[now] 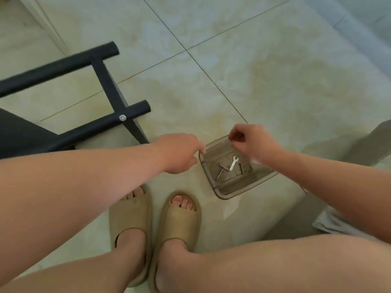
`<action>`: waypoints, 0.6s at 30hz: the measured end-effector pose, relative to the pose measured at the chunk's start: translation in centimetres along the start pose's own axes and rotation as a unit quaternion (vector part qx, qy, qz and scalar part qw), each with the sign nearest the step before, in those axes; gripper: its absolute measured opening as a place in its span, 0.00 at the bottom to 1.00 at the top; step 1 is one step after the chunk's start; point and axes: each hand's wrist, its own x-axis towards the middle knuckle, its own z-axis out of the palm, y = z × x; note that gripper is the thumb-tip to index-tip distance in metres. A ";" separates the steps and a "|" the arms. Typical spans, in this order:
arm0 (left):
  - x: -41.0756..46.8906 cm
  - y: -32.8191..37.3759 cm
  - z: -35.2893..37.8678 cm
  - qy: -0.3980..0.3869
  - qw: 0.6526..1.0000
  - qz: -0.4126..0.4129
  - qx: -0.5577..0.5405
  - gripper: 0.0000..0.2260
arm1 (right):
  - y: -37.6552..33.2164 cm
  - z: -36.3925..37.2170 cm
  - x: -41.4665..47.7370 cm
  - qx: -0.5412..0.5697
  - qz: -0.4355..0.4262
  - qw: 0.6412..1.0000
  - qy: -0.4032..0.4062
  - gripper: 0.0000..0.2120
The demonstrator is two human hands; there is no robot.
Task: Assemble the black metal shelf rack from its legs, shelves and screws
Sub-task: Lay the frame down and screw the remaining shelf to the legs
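The black metal rack frame (pixel 110 85) lies on the floor at the left, with a silver screw head (pixel 122 118) in one of its joints. A clear plastic tray (pixel 237 188) sits on the floor at centre right and holds a small silver wrench (pixel 233 163) and several screws (pixel 222 170). My left hand (pixel 179 152) touches the tray's left corner with a fingertip. Above the tray's far edge, my right hand (pixel 252 142) pinches a small piece of hardware between thumb and fingers.
My feet in tan slippers (pixel 154 229) stand just below the tray, with my bare knee at the lower right. A grey cloth (pixel 330 225) lies at the right. Pale tiled floor stretches beyond the tray and rack.
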 end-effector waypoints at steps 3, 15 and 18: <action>-2.5 0.0 -4.1 0.030 0.980 -0.092 -0.174 0.10 | -5.2 -2.7 -0.4 0.062 -0.009 0.997 0.043 0.05; -13.9 -7.5 -9.3 0.129 0.579 -0.250 -0.765 0.22 | -25.9 -3.0 0.2 0.145 -0.155 0.975 0.066 0.07; -14.2 -9.0 -9.0 0.117 0.551 -0.230 -0.794 0.23 | -27.8 -0.9 1.1 0.123 -0.176 0.976 0.039 0.09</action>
